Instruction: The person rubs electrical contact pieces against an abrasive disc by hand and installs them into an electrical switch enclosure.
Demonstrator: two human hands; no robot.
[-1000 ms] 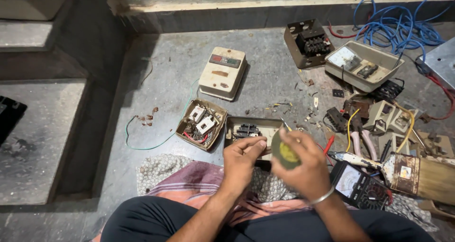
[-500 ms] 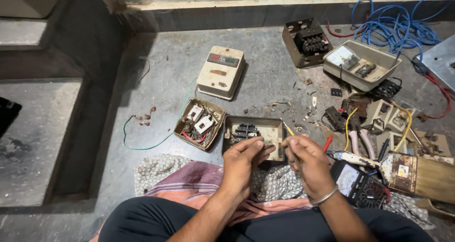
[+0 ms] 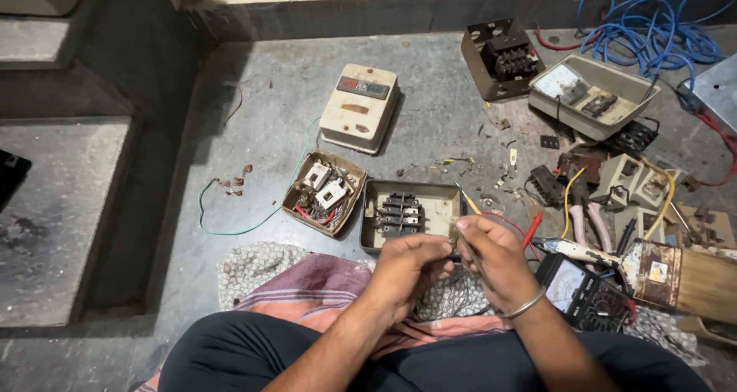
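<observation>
Spreading under the crossed legs, a patterned cloth (image 3: 307,281) is laid on the grey concrete floor (image 3: 253,108). Both hands are brought together above it: the left hand (image 3: 408,267) and right hand (image 3: 491,258) are pinched on a small part (image 3: 454,248), too small to identify. Just beyond is set an open switch box (image 3: 411,214); farther off, a cream starter cover (image 3: 359,108) and blue cable (image 3: 652,31) are seen by the wall.

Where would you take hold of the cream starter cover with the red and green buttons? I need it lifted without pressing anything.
Take the cream starter cover by its two long side edges, below the buttons, coming straight down from above. It lies flat on the floor with bare concrete on both long sides, so fingers can likely slip around it; the buttons sit near the far end.
</observation>
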